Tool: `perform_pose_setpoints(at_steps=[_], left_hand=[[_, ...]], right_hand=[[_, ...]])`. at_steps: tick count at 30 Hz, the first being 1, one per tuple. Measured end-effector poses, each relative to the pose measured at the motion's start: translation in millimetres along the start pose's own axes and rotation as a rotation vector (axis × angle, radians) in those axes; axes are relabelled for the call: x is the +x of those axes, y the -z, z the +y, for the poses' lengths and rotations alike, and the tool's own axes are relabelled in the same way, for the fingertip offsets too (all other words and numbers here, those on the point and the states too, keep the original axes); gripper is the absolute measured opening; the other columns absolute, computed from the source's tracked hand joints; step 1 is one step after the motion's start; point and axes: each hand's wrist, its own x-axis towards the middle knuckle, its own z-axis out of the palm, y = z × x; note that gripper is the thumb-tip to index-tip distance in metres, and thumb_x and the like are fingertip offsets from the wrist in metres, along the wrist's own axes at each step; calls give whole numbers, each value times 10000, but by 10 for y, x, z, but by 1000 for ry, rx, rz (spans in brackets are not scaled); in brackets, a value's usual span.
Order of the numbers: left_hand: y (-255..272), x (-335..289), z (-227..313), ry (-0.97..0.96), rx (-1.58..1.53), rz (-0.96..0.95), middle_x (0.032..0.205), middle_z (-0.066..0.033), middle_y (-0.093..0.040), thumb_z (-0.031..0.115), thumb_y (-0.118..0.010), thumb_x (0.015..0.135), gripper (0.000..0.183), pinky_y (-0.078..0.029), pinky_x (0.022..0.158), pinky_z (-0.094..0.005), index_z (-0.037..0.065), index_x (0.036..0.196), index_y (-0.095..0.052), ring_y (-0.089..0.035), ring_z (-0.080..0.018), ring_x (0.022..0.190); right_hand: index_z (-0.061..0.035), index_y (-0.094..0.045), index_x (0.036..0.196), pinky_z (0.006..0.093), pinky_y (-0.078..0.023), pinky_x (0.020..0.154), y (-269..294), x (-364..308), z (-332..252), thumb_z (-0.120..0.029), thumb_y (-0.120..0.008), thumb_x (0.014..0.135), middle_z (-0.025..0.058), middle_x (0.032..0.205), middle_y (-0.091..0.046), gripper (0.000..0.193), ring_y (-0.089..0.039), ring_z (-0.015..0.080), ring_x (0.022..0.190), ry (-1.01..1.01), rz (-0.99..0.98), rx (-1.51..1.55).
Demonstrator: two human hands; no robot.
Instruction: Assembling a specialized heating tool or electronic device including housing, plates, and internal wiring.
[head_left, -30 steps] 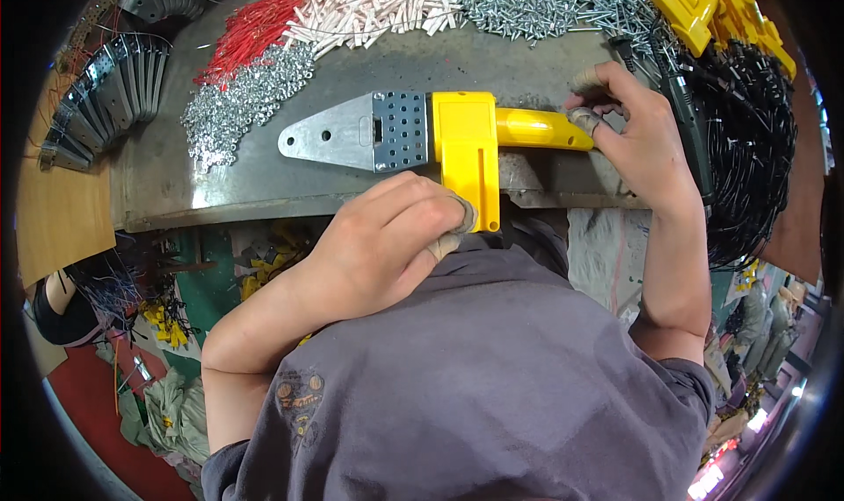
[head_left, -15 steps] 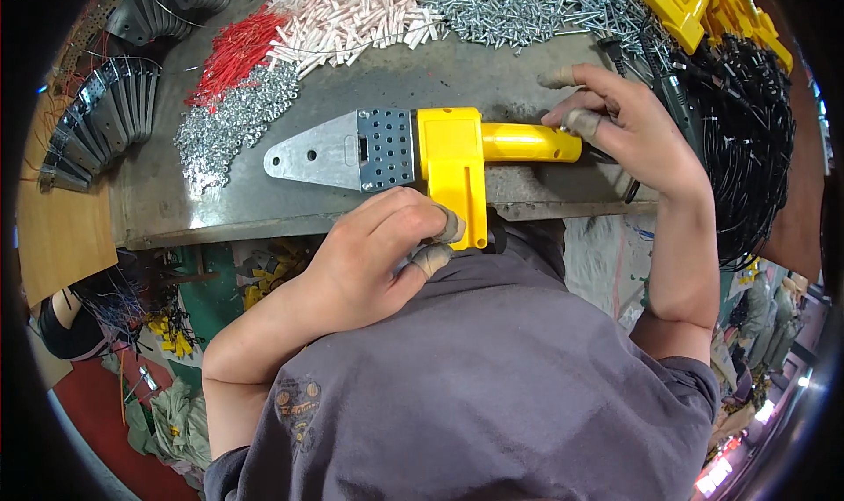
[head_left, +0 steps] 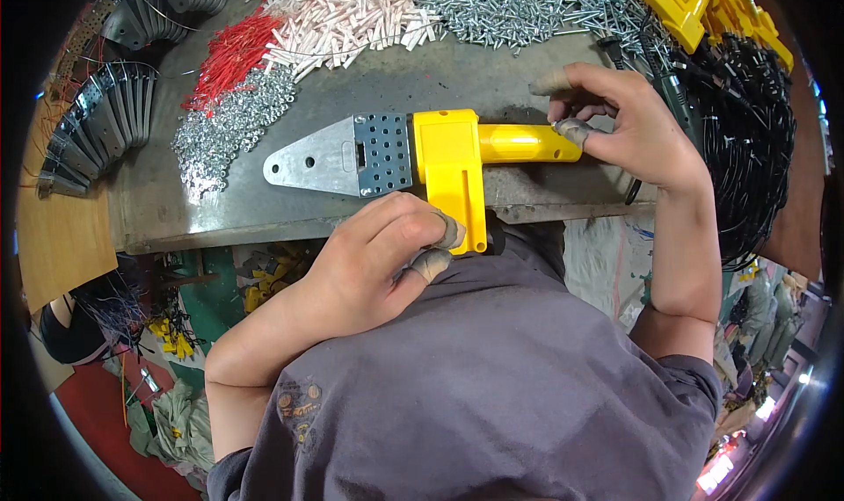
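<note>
A plastic-pipe welding tool (head_left: 447,154) lies across the bench with its handle (head_left: 527,143) to the right. Its body is yellow, and a tapered grey metal plate (head_left: 312,161) with two holes points left from a perforated dark metal guard (head_left: 384,154). My left hand (head_left: 378,255) is closed at the near end of the yellow leg, index fingertip on its edge; the thumb's contact is partly hidden. Over the handle's end, my right hand (head_left: 620,119) pinches a tiny shiny metal piece, too small to name surely. Both hands wear fingertip coverings.
Along the bench's far side lie loose nuts (head_left: 233,123), red sleeves (head_left: 230,61), white sleeves (head_left: 343,18) and screws (head_left: 501,13). Yellow housings (head_left: 712,13) and black cables (head_left: 747,149) crowd the right. Metal plates (head_left: 105,123) stand in a row at left.
My right thumb and fingers have drawn closer together at the handle's end and moved slightly left. The tool has shifted very slightly; my left hand stays nearly still.
</note>
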Motion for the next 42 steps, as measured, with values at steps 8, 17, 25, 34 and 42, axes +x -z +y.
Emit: perform_pose_setpoints(at_steps=[8, 17, 25, 34, 42], left_hand=[[-4, 17, 10, 3, 8, -6, 950, -83, -640, -81, -757, 684, 474, -517, 736, -355, 66, 1055, -501, -641, -279, 852], [-36, 5, 29, 32, -25, 23, 938, -115, -594, -60, -741, 694, 415, -504, 729, -394, 48, 1035, -530, -610, -320, 850], [-17, 24, 40, 37, -8, 6, 941, -102, -620, -78, -745, 690, 431, -511, 734, -373, 54, 1037, -525, -625, -296, 848], [218, 324, -4, 15, 130, 9, 930, -95, -658, -79, -698, 762, 339, -533, 736, -333, 19, 1069, -595, -660, -218, 839], [315, 1451, -878, 77, 627, 50, 970, -213, -665, 51, -614, 827, 308, -523, 799, -436, 33, 1128, -555, -656, -360, 919]], right_hand=[[-20, -620, 1159, 289, -523, 803, -165, -91, 216, 35, -644, 762, 87, 940, -686, 402, -658, 157, 878, 5, 134, 89], [-33, -611, 1172, 264, -487, 784, -93, -35, 144, -33, -666, 785, 42, 902, -652, 390, -609, 111, 866, -84, 47, 131], [-59, -534, 1279, 257, -473, 828, -17, 107, 341, -31, -669, 774, 24, 913, -635, 523, -588, 94, 897, -194, -135, 404], [-26, -560, 1135, 383, -512, 808, -111, 604, 439, 0, -556, 820, 127, 979, -620, 317, -624, 305, 921, 370, 43, -731], [5, -586, 946, 340, -486, 704, 64, 441, 116, 11, -629, 746, 125, 879, -581, 205, -599, 277, 807, 317, 182, -526]])
